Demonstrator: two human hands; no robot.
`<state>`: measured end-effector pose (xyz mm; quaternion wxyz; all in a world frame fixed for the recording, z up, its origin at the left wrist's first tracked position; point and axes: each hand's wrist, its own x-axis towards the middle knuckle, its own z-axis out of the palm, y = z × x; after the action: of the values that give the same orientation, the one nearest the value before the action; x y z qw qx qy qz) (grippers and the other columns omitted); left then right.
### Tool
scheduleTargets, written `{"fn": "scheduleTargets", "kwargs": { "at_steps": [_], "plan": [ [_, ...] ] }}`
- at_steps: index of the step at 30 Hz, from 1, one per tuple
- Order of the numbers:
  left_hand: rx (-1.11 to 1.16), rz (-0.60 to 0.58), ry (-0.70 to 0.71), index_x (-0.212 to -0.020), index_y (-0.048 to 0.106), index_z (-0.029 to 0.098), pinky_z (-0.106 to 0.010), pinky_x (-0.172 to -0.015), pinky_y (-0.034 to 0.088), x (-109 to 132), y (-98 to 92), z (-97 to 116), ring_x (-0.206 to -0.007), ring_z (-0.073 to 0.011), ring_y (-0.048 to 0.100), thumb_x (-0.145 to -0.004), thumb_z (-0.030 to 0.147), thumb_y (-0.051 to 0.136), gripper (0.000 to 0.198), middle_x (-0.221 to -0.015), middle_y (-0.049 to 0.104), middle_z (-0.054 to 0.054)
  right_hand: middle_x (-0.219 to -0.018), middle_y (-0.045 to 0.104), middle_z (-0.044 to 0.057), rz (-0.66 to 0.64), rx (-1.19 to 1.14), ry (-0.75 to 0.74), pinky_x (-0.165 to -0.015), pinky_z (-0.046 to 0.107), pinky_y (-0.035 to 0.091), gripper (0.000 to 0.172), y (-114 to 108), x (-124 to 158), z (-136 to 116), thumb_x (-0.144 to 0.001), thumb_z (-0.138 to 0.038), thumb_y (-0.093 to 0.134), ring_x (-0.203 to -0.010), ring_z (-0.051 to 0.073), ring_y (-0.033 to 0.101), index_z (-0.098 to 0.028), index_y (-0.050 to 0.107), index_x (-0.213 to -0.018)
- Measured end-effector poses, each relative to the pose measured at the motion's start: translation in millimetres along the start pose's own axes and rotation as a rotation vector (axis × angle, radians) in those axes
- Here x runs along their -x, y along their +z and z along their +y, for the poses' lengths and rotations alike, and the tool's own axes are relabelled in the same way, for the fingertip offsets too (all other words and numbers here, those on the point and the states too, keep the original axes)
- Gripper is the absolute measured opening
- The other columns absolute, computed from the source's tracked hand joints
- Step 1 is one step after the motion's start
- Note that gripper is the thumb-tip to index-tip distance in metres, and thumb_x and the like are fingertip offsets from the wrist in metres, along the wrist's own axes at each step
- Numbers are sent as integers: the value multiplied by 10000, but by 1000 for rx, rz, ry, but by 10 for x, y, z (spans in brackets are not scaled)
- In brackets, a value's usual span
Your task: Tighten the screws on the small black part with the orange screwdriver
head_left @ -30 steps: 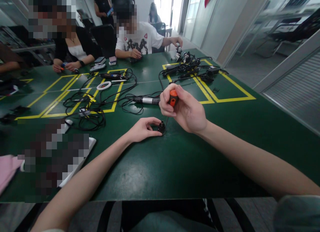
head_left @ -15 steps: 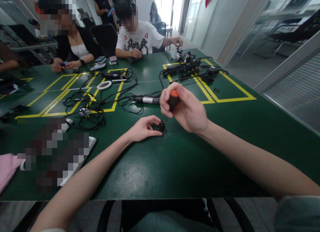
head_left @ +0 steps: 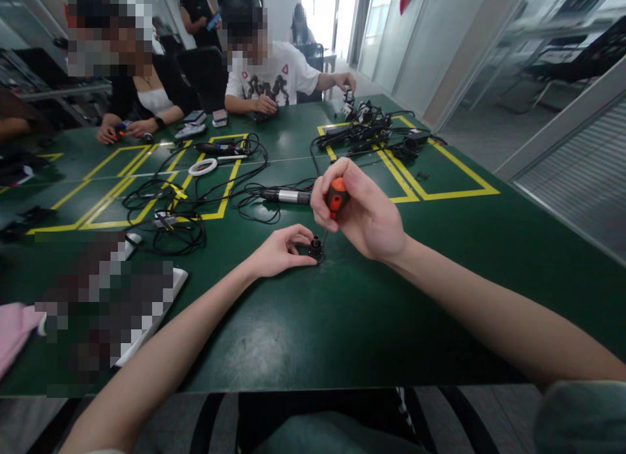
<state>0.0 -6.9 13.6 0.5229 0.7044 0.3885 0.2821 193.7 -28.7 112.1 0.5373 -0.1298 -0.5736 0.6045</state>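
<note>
A small round black part [head_left: 315, 248] with a short raised collar stands on the green tabletop. Thumb and fingers of my left hand [head_left: 281, 250] grip it from the left side. Above and to the right of it, my right hand [head_left: 364, 209] is closed around the orange and black handle of a screwdriver [head_left: 337, 194]. Its thin shaft slants down to the right edge of the black part. I cannot tell exactly where the tip sits.
Past my hands lie a silver and black cylindrical tool [head_left: 286, 196], coiled black cables [head_left: 188, 235] and a white ring [head_left: 203, 167]. More black devices [head_left: 362, 131] are heaped at the far right. Two people sit across the table [head_left: 440, 297]. A white-edged flat object [head_left: 178, 278] lies left.
The screwdriver handle has turned in my right hand, so a dark mark on its orange end now shows. My left hand and the black part stay in place.
</note>
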Motion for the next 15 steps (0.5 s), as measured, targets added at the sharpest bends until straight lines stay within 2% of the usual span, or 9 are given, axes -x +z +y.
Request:
{"fn": "scheduleTargets", "kwargs": {
  "at_steps": [4, 8, 12, 15],
  "plan": [
    [-10, 2, 27, -1087, 744, 162, -239, -729, 534, -8, 1, -4, -997, -213, 744, -711, 351, 958, 472, -1096, 801, -92, -623, 438, -46, 37, -16, 59, -466, 258, 342, 540, 8, -24, 1, -1004, -717, 600, -525, 114, 375, -245, 459, -782],
    [-31, 5, 22, -1104, 767, 170, -253, -745, 547, -13, 2, 7, -987, -211, 735, -722, 360, 950, 464, -1114, 800, -83, -593, 362, -83, 3, -37, 55, -459, 238, 289, 504, 17, 10, -14, -995, -723, 601, -499, 105, 298, -255, 472, -863],
    [-35, -26, 4, -1107, 790, 161, -252, -728, 555, -11, -1, 23, -922, -193, 727, -744, 339, 933, 429, -1143, 807, -90, -617, 440, -86, -44, -49, 8, -481, 223, 271, 417, -1, 23, -17, -976, -571, 713, -501, 86, 321, -248, 464, -890],
    [-34, -31, -7, -1120, 799, 147, -245, -708, 552, -5, -5, 26, -837, -163, 713, -754, 316, 926, 422, -1147, 812, -97, -646, 519, -49, -30, -22, -5, -497, 250, 330, 418, -26, -3, -2, -1008, -592, 660, -512, 97, 402, -230, 515, -858]
  ]
}}
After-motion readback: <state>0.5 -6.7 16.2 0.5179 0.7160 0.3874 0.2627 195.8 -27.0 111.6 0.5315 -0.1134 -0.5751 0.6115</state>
